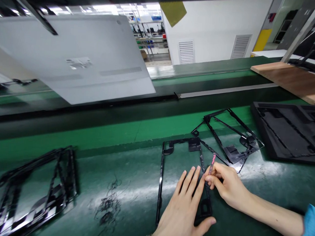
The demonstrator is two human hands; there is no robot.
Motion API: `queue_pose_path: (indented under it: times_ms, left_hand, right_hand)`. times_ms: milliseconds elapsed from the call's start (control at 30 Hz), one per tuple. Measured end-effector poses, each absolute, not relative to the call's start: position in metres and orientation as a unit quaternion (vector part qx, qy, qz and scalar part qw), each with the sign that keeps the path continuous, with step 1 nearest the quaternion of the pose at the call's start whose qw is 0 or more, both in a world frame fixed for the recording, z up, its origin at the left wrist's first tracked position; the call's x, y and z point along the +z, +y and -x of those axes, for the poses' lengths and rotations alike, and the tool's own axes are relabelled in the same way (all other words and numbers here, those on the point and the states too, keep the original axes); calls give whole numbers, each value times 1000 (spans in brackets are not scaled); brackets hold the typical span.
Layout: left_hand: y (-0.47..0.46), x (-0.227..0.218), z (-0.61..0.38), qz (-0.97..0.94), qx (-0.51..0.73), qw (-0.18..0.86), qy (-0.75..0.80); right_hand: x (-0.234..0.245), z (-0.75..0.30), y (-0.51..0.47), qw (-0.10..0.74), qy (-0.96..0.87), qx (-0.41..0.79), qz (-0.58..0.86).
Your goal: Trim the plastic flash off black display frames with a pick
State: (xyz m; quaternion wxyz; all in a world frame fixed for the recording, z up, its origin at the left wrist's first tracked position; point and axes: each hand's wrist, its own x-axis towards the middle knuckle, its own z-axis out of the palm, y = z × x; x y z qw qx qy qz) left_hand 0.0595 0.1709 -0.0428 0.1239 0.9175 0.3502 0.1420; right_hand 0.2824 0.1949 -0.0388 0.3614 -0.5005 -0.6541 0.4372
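A thin black rectangular plastic frame lies flat on the green work surface in front of me. Across it rests my left hand, fingers stretched out and the index fingertip by the frame's right side. My right hand pinches a slim stick-like tool with a pink patterned end pointing up. The tool's lower end is hidden by my fingers, close to the frame's right bar. Just beyond my right hand, more black frames overlap each other.
At the left is a blurred pile of black frames. Thin black shavings lie between it and my left hand. A black foam tray holding a frame sits far right. A large pale panel hangs at upper left, and a wooden board lies back right.
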Motion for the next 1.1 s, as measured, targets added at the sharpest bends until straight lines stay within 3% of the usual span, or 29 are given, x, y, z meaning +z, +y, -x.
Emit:
queue_pose_path:
  times_ms: [1100]
  left_hand:
    - [170,-43,-59,-922,129,99,351]
  right_hand:
    - [-26,-280,205,294,-687,427,509]
